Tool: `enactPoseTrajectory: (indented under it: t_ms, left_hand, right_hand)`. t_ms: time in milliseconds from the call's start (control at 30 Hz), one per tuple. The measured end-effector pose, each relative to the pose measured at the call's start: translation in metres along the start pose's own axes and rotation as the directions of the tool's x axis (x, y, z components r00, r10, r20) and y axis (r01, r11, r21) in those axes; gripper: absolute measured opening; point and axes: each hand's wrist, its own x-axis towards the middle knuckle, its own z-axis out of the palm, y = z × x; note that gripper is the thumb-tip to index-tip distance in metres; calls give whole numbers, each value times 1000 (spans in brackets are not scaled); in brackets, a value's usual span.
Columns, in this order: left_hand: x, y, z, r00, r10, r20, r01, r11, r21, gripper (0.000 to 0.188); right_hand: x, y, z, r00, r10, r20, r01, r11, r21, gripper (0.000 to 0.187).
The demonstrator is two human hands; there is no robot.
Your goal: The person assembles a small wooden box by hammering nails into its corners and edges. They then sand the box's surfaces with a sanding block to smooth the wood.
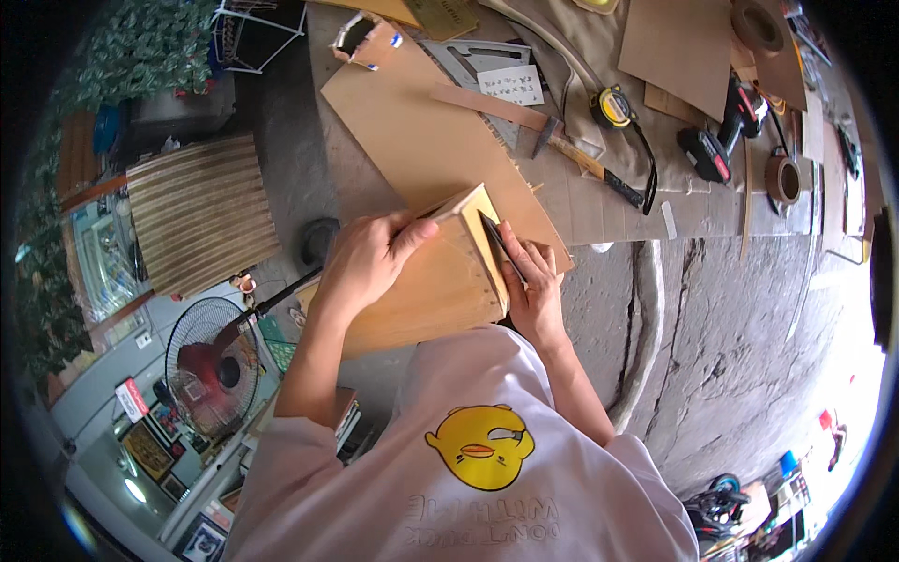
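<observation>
We steady the wooden box [412, 295], between white shirt [403, 421] and brown board [393, 122], with the left hand [370, 262] curled over its rim; pinching the slim black tool [494, 234] in the right hand [534, 292], we should apply light, even pressure

Over there, the left hand [363, 262] grips, thumb [415, 241] stretched out; the right hand [536, 295] (index finger [514, 249] extended, I notice) curls inward.

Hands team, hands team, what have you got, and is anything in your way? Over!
Left hand gripping wooden box. Right hand holding slim dark tool, tip at box's pale face. Hammer on bench, apart from both hands.
</observation>
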Motion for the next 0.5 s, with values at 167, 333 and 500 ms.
enactPoseTrajectory:
  t_ms: [167, 333, 500]
  left_hand:
    - [0, -1, 22, 966, -109, -233, 154, 970, 186, 67]
    - [8, -4, 26, 954, -51, -295, 92, 988, 127, 62]
    - [9, 0, 23, 956, -23, -292, 75, 983, 167, 58]
  right_hand:
    - [11, 16, -3, 977, -87, 196, 7, 928, 373, 52]
    - [34, -22, -16, 941, -251, 226, 137, 895, 424, 60]
    - [68, 17, -5, 936, -179, 303, 61, 931, 360, 52]
